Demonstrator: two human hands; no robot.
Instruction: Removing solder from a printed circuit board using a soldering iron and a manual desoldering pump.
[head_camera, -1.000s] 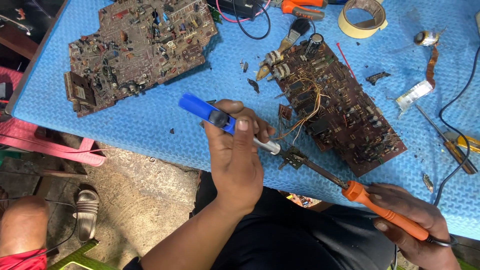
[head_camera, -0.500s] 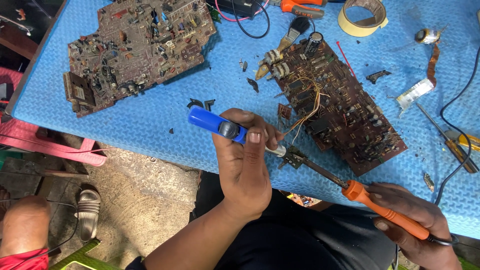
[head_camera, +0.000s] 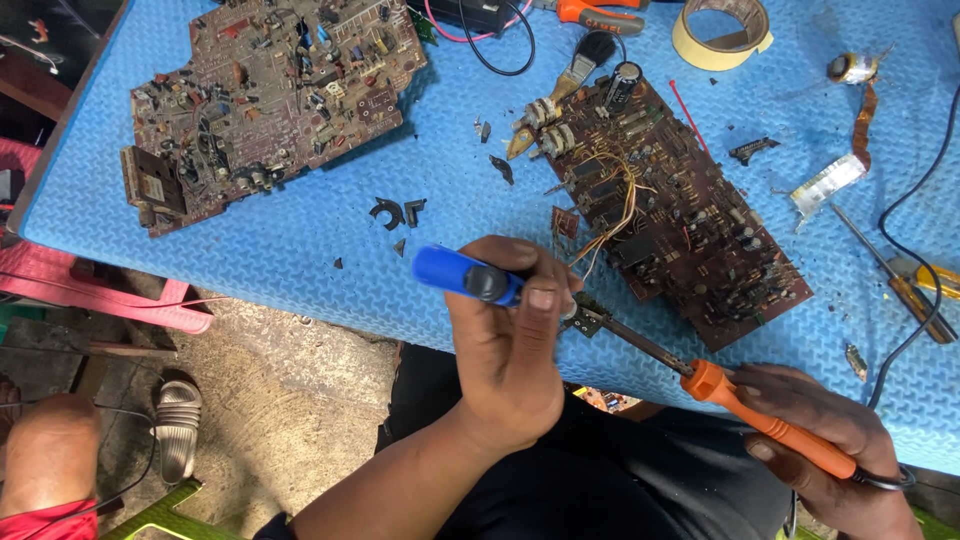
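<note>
Moved: our left hand (head_camera: 510, 345) slid the blue solder sucker (head_camera: 468, 277) closer.
Fingers: both hands pinch tools; our right hand (head_camera: 825, 450) grips the orange soldering iron (head_camera: 765, 422).
Tip: we keep both steady on the small part (head_camera: 588, 318).

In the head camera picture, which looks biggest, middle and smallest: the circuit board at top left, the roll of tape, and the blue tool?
1. The circuit board at top left looks largest.
2. The roll of tape and the blue tool look much alike; the tape is cut off by the picture's edge and the left hand covers part of the tool, so I won't rank them.

Head camera looks steeply down, fairly close, over the blue mat (head_camera: 300, 260).
</note>
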